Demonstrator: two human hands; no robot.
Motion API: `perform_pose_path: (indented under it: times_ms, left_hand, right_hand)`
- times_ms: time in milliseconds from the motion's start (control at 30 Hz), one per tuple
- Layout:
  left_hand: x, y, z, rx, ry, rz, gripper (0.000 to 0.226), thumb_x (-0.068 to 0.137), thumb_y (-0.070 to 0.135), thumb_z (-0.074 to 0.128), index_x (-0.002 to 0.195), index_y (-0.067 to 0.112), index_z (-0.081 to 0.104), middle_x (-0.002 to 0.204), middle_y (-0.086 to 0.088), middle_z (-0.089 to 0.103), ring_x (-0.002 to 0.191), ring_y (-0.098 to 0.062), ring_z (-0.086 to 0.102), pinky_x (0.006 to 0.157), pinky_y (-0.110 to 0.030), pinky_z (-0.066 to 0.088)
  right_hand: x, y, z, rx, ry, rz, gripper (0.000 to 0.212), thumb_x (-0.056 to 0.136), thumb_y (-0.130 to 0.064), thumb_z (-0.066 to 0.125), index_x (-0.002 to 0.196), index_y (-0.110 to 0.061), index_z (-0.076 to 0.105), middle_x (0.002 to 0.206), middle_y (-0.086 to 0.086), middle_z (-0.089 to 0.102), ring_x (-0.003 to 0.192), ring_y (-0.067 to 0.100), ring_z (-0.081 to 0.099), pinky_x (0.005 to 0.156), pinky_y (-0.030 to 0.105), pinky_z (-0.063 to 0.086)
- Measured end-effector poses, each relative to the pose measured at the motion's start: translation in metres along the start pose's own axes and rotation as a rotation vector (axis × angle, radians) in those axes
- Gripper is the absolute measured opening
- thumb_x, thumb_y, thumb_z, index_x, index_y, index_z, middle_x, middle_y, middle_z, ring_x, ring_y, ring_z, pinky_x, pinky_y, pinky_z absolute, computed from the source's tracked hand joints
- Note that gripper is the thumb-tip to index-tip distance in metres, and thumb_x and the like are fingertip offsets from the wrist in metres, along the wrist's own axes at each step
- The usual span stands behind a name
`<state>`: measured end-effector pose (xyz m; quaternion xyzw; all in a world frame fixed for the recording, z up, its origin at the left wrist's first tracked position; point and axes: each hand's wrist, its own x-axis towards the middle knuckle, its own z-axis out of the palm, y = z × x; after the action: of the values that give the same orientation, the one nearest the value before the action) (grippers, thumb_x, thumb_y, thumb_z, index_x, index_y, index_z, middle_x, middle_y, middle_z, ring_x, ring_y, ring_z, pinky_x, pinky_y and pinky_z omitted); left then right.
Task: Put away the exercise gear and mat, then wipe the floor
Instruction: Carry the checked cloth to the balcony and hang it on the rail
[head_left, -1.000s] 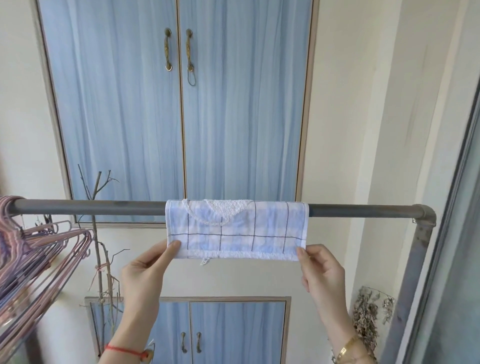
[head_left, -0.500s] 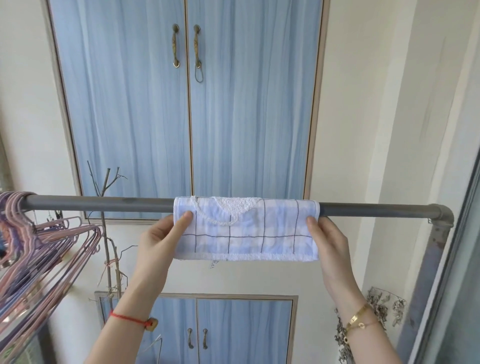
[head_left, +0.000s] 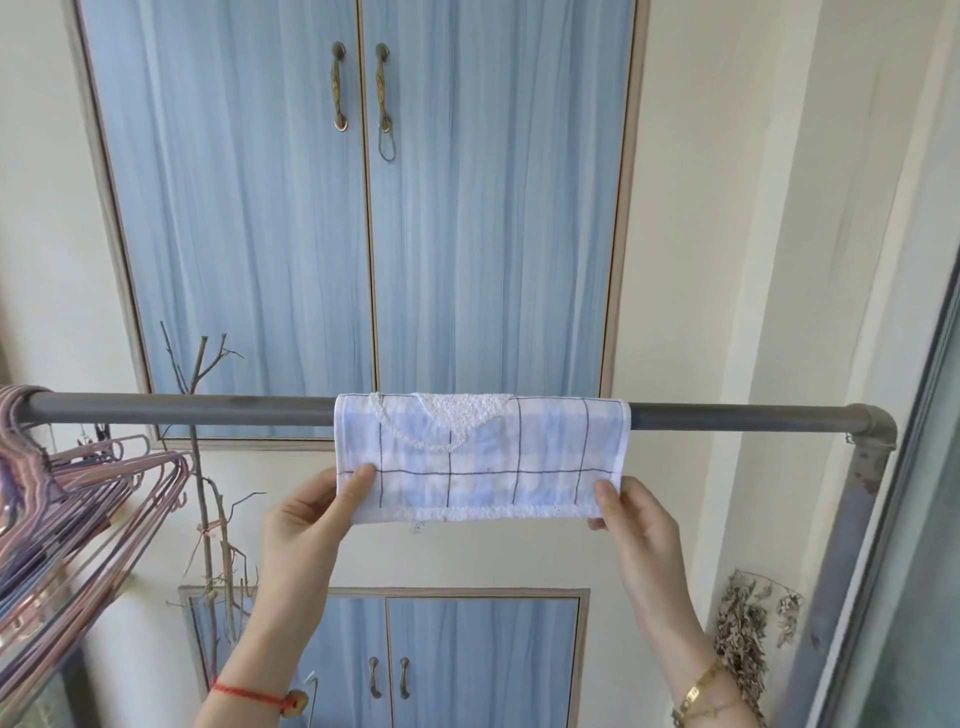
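Observation:
A blue and white checked cloth (head_left: 483, 457) hangs folded over a grey rail (head_left: 208, 409) at about head height. My left hand (head_left: 306, 519) pinches the cloth's lower left corner, thumb on the front. My right hand (head_left: 631, 525) pinches the lower right corner the same way. A white terry patch and a loop show at the cloth's top edge. No exercise gear or mat is in view.
Several pink and purple hangers (head_left: 78, 499) hang on the rail at the left. Blue cupboard doors (head_left: 363, 208) fill the wall behind, with a lower cupboard (head_left: 415, 660) below. A bare branch (head_left: 208, 467) stands at the left, dried herbs (head_left: 748, 634) at the right.
Both hands slid up the cloth's side edges to near the rail half a second ago, then came back down to its lower corners. The cloth stays on the rail.

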<state>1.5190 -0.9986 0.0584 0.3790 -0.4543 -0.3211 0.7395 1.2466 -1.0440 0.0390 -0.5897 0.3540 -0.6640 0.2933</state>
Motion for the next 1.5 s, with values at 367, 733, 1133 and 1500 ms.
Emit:
perform_pose_path:
  times_ms: [367, 733, 1133, 1500]
  left_hand:
    - [-0.015, -0.004, -0.003, 0.059, 0.084, 0.025, 0.010, 0.084, 0.015, 0.076, 0.093, 0.013, 0.077, 0.100, -0.015, 0.078, 0.086, -0.014, 0.070, 0.088, -0.026, 0.054]
    - [-0.010, 0.001, -0.004, -0.039, -0.045, -0.219, 0.025, 0.087, 0.017, 0.075, 0.109, 0.004, 0.075, 0.103, -0.014, 0.078, 0.098, -0.020, 0.074, 0.091, -0.027, 0.059]
    - [-0.027, -0.021, 0.027, -0.338, 0.074, -0.330, 0.016, 0.077, 0.022, 0.076, 0.085, 0.011, 0.067, 0.097, -0.007, 0.075, 0.093, -0.018, 0.073, 0.088, -0.028, 0.060]
    - [-0.039, -0.036, 0.061, -0.305, 0.121, -0.350, 0.014, 0.089, 0.008, 0.073, 0.098, -0.001, 0.067, 0.101, -0.014, 0.073, 0.098, -0.021, 0.075, 0.087, -0.023, 0.058]
  right_hand:
    - [-0.011, 0.008, -0.001, -0.046, 0.051, -0.020, 0.035, 0.097, -0.025, 0.055, 0.072, -0.002, 0.049, 0.062, -0.001, 0.048, 0.062, 0.009, 0.044, 0.059, 0.014, 0.035]
    - [0.005, -0.002, -0.001, 0.094, -0.052, 0.148, 0.016, 0.094, -0.028, 0.064, 0.096, -0.015, 0.073, 0.094, -0.002, 0.073, 0.085, 0.010, 0.061, 0.086, 0.040, 0.052]
    - [-0.018, -0.001, 0.034, 0.442, 0.116, 0.423, 0.019, 0.086, -0.030, 0.072, 0.093, -0.013, 0.068, 0.080, -0.008, 0.065, 0.081, 0.015, 0.061, 0.077, 0.031, 0.050]
    - [-0.032, -0.008, 0.067, 0.463, 0.100, 0.507, 0.012, 0.089, -0.021, 0.072, 0.085, -0.010, 0.074, 0.079, -0.006, 0.073, 0.077, 0.014, 0.063, 0.069, 0.025, 0.051]
